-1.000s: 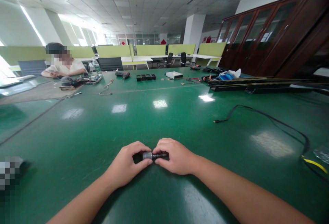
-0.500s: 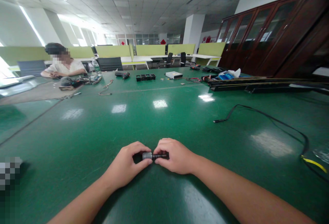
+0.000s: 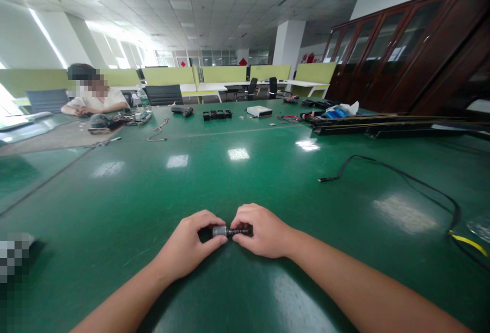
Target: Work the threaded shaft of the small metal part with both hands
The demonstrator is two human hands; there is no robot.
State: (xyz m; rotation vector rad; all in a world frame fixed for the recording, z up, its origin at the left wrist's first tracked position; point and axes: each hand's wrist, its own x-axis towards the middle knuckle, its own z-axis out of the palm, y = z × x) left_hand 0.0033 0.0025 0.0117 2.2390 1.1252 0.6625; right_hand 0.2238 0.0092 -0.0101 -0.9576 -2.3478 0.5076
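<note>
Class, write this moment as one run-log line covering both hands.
left hand: pinching grey cylinder | right hand: around dark ribbed shaft, contact unclear | black cable: on green table, farther right

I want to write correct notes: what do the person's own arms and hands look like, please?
The left hand and the right hand wear no gloves, and no ring shows. Both forearms are bare, without sleeve, watch, bracelet or cable in view, and no clear marking is visible.
</note>
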